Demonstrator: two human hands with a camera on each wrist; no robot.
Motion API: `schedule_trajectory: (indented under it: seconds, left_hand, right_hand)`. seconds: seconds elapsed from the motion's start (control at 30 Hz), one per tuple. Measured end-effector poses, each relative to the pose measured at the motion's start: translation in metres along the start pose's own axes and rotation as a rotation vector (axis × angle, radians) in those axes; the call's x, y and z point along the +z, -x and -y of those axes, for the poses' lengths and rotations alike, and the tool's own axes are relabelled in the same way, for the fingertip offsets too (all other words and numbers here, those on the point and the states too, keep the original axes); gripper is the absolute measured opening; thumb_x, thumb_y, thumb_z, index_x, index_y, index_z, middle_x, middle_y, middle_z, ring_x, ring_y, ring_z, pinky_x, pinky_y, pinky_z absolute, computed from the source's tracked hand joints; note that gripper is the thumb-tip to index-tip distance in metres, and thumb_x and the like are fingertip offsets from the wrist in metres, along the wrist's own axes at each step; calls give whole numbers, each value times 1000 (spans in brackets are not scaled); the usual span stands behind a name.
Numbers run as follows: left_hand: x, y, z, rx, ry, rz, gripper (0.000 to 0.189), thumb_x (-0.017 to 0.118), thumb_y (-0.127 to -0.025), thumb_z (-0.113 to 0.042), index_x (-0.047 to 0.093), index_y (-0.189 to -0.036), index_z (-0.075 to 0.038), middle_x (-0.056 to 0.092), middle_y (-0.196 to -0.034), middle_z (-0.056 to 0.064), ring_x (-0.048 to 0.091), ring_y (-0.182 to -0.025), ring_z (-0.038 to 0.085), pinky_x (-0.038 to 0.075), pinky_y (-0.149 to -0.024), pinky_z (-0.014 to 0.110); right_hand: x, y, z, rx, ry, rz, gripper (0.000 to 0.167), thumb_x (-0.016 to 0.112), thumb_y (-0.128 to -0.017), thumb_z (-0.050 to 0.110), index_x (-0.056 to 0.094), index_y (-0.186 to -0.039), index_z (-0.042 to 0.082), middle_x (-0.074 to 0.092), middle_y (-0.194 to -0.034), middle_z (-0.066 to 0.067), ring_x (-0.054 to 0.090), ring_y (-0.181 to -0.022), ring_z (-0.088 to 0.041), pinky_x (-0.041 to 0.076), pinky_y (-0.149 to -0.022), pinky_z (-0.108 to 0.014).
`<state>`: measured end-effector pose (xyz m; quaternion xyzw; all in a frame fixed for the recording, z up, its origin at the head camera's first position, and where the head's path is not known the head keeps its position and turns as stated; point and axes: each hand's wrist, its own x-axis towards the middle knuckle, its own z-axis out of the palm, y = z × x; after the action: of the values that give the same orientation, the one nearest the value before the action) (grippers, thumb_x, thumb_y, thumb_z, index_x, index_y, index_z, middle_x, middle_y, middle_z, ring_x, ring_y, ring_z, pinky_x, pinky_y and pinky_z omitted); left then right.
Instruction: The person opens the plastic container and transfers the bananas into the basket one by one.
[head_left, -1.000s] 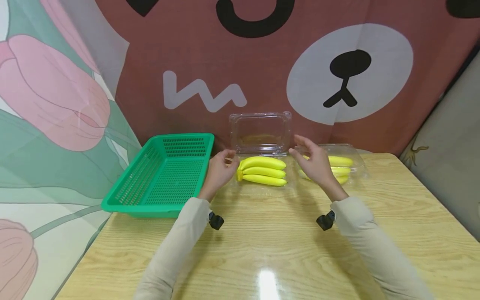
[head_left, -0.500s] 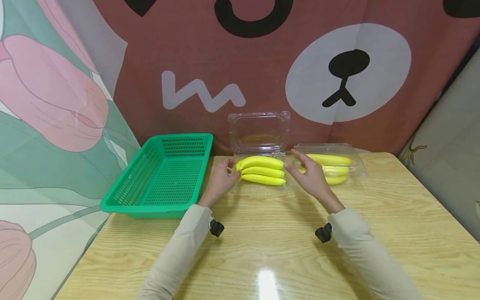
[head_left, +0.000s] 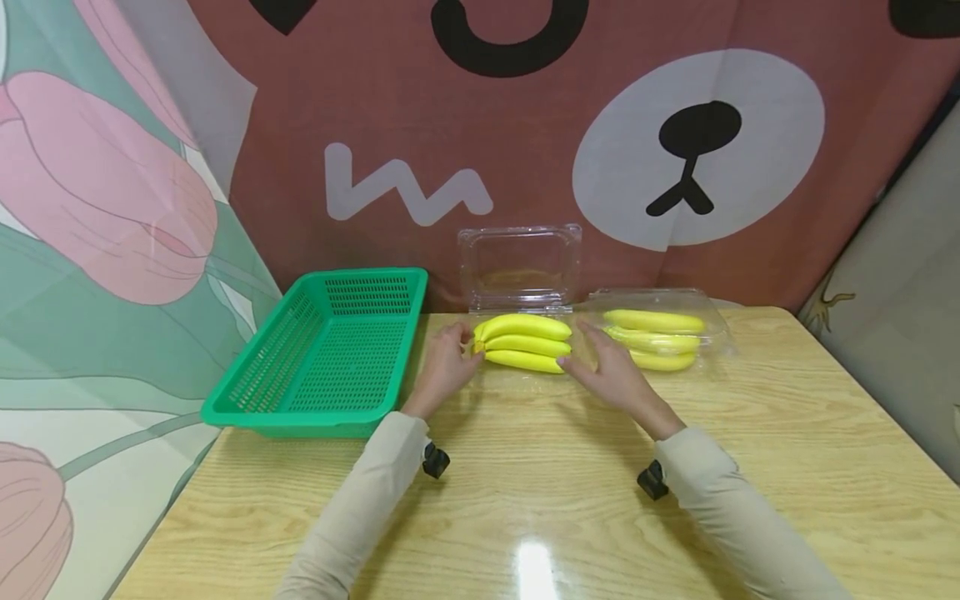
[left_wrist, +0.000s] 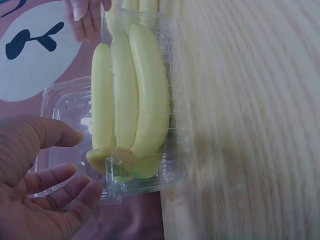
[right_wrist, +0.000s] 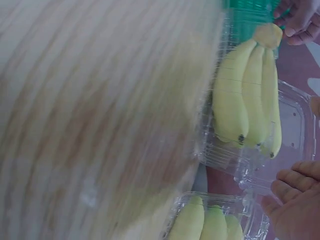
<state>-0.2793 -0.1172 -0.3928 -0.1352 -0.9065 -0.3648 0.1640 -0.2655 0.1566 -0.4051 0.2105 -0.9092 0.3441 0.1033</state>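
A bunch of yellow bananas lies in a clear plastic clamshell box, its lid standing up at the back. At the stem end is my left hand, fingers relaxed and spread; the left wrist view shows them apart from the stem, over the box's corner. My right hand is at the bananas' tip end, thumb close to the lowest tip. In the right wrist view its fingers are extended beside the box and lid, nothing between them.
To the right stands a second clear clamshell box, lid down over more bananas. A green slotted basket stands on the left of the wooden table. A printed cloth hangs behind.
Both hands have come down closer to the bunch; the right hand has moved left and down from over the second box. The bunch shifted slightly, and the lid stays up.
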Motion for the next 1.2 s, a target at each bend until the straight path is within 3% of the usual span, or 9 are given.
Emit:
schedule_trajectory:
  seconds: [0.27, 0.5, 0.77, 1.2]
  left_hand:
    - [6, -1, 3, -1, -40, 31, 29, 76, -81, -5, 61, -104, 7, 60, -99, 20, 60, -88, 32, 52, -77, 39]
    - [7, -2, 2, 1, -69, 32, 29, 76, -80, -7, 61, -102, 6, 60, -97, 18, 57, -90, 31, 51, -78, 40]
    - [9, -5, 3, 2, -85, 34, 29, 77, -79, -8, 62, -101, 5, 60, -97, 16, 58, -88, 30, 51, -77, 39]
    - [13, -7, 5, -4, -101, 38, 28, 77, -78, -7, 62, -99, 5, 61, -92, 17, 56, -83, 27, 50, -72, 36]
  right_hand:
    - [10, 3, -5, -35, 132, 37, 85, 59, -95, 45, 23, -148, -11, 25, -150, -31, 21, -139, -46, 17, -109, -62]
    - [13, 4, -4, -12, 208, 59, 85, 54, -96, 49, 21, -149, -9, 24, -152, -27, 18, -141, -42, 11, -110, -63]
    - [16, 3, -5, 1, 262, 34, 80, 55, -97, 45, 26, -148, -9, 26, -152, -27, 24, -140, -40, 27, -98, -63]
    - [17, 4, -5, 31, 318, 95, 78, 47, -100, 46, 22, -149, -9, 23, -153, -27, 17, -142, -39, 26, -95, -63]
